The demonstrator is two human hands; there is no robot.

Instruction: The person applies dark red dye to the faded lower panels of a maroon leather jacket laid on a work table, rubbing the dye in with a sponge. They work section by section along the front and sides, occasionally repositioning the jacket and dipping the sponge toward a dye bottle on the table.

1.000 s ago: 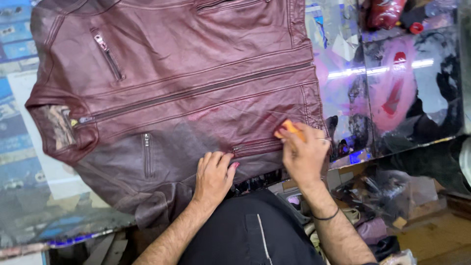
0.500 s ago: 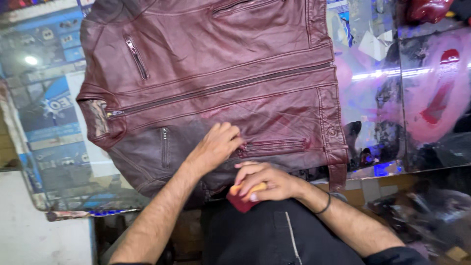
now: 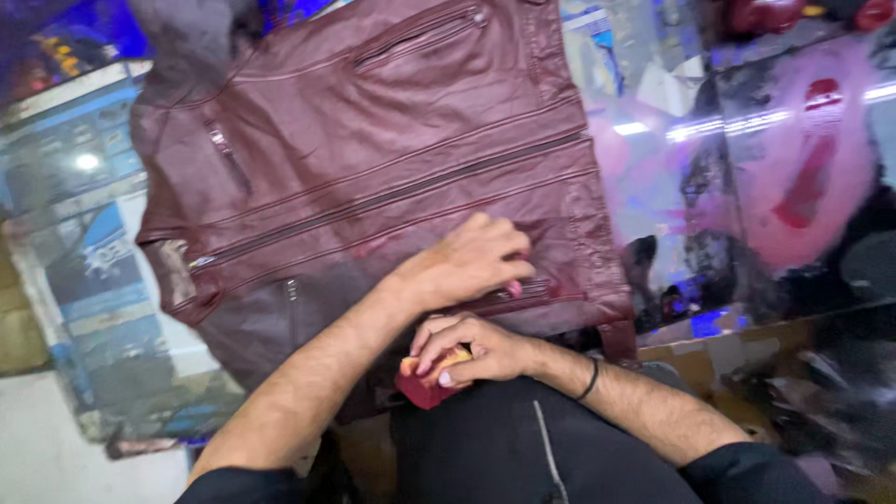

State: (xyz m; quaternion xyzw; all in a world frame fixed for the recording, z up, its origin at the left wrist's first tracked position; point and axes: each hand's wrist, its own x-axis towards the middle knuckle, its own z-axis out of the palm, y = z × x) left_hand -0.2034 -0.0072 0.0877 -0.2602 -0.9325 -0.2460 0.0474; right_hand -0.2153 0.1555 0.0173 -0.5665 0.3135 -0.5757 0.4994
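Observation:
A maroon leather jacket [image 3: 392, 159] lies spread flat on a glass counter [image 3: 691, 177], its long front zipper running across the middle. My left hand [image 3: 471, 261] presses down on the jacket's lower panel by a pocket zipper, fingers curled. Just below the jacket's near edge, my right hand [image 3: 467, 350] grips a small sponge [image 3: 427, 378], orange on top and stained dark red underneath. A black band circles my right wrist.
The glass counter reflects lights and shows pink and red items [image 3: 812, 187] beneath it on the right. Printed sheets [image 3: 93, 252] lie under the glass at the left. My dark clothing fills the bottom of the view.
The view has moved closer to the jacket. My left hand has slid right along the lower panel. My right hand stays at the near edge, holding the sponge.

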